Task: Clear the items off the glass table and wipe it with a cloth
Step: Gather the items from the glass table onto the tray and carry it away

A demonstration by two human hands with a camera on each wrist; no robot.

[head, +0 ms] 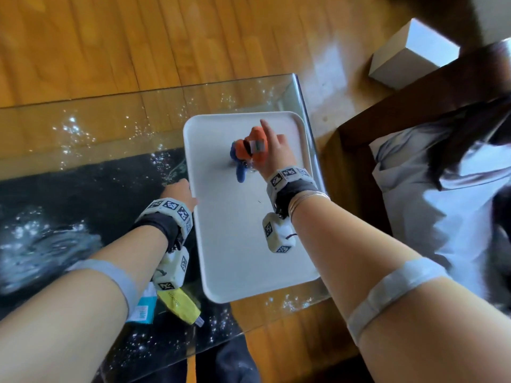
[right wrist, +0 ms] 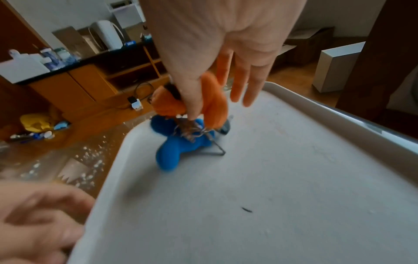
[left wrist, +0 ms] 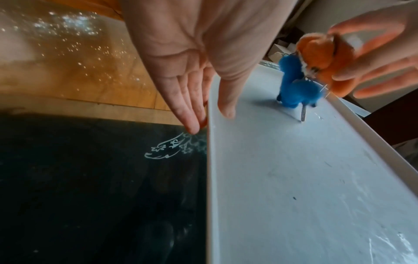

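Note:
A white tray [head: 235, 244] lies on the right end of the glass table [head: 96, 128]. My right hand [head: 273, 150] is above the tray's far half and pinches an orange plush toy [head: 255, 136]. A blue plush toy [head: 240, 172] hangs from the orange one by metal rings and touches the tray floor. In the right wrist view my thumb presses the orange plush [right wrist: 214, 103] and the other fingers are spread above the blue plush [right wrist: 176, 148]. My left hand [left wrist: 209, 120] holds the tray's left rim [left wrist: 211, 160], thumb inside and fingers outside.
A yellow packet [head: 179, 302] and a teal and white packet [head: 142, 308] lie on the glass under my left forearm. A dark rug shows through the glass. A wooden chair [head: 359, 128] with white cloth stands to the right, and a white box [head: 409, 56] sits on the floor beyond.

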